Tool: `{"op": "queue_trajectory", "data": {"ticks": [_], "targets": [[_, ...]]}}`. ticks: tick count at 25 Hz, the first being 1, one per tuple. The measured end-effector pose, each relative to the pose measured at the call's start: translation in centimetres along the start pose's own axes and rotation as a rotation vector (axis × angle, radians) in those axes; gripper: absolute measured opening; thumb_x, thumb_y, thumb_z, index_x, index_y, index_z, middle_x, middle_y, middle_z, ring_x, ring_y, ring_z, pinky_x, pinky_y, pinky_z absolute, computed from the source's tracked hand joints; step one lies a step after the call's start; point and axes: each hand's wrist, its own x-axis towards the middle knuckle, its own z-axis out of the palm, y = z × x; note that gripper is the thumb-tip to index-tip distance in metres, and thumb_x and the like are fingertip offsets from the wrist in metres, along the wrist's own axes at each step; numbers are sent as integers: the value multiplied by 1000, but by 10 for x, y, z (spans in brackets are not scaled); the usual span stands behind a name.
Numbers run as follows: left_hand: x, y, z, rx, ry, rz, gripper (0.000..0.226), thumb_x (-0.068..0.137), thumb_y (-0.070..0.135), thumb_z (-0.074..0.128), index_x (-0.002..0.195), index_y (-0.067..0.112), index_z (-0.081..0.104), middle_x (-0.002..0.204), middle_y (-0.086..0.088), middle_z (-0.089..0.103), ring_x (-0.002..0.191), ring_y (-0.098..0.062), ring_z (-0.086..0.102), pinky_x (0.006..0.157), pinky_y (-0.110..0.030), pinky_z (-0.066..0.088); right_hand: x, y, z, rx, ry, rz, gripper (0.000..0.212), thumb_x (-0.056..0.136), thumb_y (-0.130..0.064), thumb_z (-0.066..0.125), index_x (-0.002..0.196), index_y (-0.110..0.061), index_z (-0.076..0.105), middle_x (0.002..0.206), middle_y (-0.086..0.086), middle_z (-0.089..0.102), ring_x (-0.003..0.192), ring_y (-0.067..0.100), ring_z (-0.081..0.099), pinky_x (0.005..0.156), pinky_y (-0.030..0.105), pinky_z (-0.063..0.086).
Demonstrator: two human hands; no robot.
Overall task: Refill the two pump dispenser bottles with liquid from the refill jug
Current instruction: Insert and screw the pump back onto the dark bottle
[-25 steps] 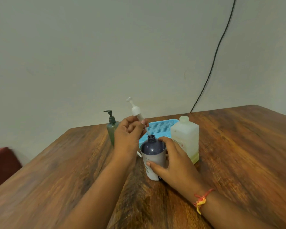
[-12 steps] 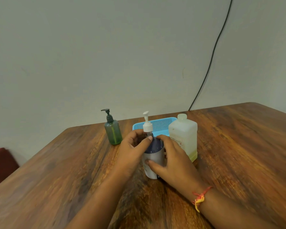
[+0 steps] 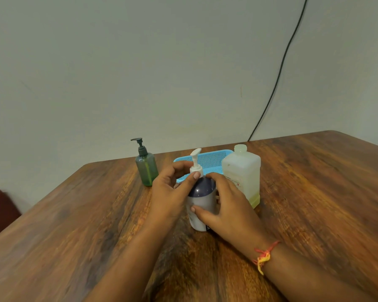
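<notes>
A person's two bare hands work at a wooden worktop (image 3: 314, 192). The right hand (image 3: 229, 205) wraps the purple-and-white pump dispenser bottle (image 3: 200, 201), its grip closed around the body, likely to steady it. The left hand (image 3: 169, 188) pinches the bottle's white pump collar (image 3: 196, 170) between thumb and fingers, apparently to screw it on. Just beside, to the right, stands a translucent white plastic refill jug (image 3: 242, 171), uncapped, with a little yellowish liquid at its base. A green pump bottle (image 3: 146, 168) stands apart to the left. A blue mesh tray (image 3: 210, 159) lies behind
</notes>
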Motion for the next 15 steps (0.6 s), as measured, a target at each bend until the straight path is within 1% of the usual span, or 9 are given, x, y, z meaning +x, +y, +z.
{"op": "queue_trajectory", "data": {"ticks": [1, 3, 5, 9, 11, 13, 15], "targets": [[0, 0, -1, -14, -21, -6, 21, 86, 14, 75, 107, 17, 72, 112, -6, 76, 111, -20, 71, 92, -41, 60, 0, 0, 0, 14, 10, -5, 72, 82, -55, 73, 141, -39, 35, 139, -17, 46, 121, -3, 42, 90, 9, 44], [0, 1, -3, -9, -48, -5, 18, 89, 9, 72, 106, 14, 72, 112, -8, 76, 111, -22, 71, 91, -38, 60, 0, 0, -1, 40, 22, -1, 72, 81, -54, 75, 140, -38, 36, 137, -16, 48, 122, 2, 48, 95, 19, 51], [0, 2, -5, 25, -67, 8, 16, 92, 6, 68, 107, 13, 71, 113, -7, 75, 111, -20, 71, 90, -34, 60, 0, -1, -2, 53, 20, 10, 72, 80, -54, 75, 139, -39, 36, 137, -16, 48, 123, 4, 49, 96, 24, 53], [2, 3, -8, 90, -137, 28, 23, 98, 7, 59, 112, 23, 69, 119, 0, 74, 115, -12, 68, 92, -28, 58, 1, -1, -2, 52, 15, 17, 73, 80, -54, 76, 139, -39, 37, 138, -16, 48, 125, 4, 47, 97, 21, 51], [1, 4, -8, 104, -164, 8, 24, 102, 10, 54, 116, 23, 68, 122, 3, 72, 116, -8, 67, 93, -27, 57, 1, -1, -2, 52, 14, 13, 71, 80, -53, 76, 139, -39, 36, 132, -20, 47, 122, 2, 47, 95, 18, 49], [-1, 8, -2, 101, -189, -15, 21, 103, 19, 54, 117, 20, 69, 117, 7, 73, 112, -6, 68, 91, -28, 58, 1, -1, -2, 44, 3, 22, 70, 82, -52, 75, 138, -40, 35, 130, -22, 45, 119, -1, 46, 93, 14, 46], [-2, 11, 4, 122, -210, -2, 24, 97, 31, 57, 113, 18, 70, 108, 11, 75, 107, -5, 70, 87, -29, 60, 1, -2, -2, 39, -1, 34, 69, 82, -53, 74, 138, -40, 35, 135, -18, 48, 121, 0, 46, 94, 18, 50]]}}
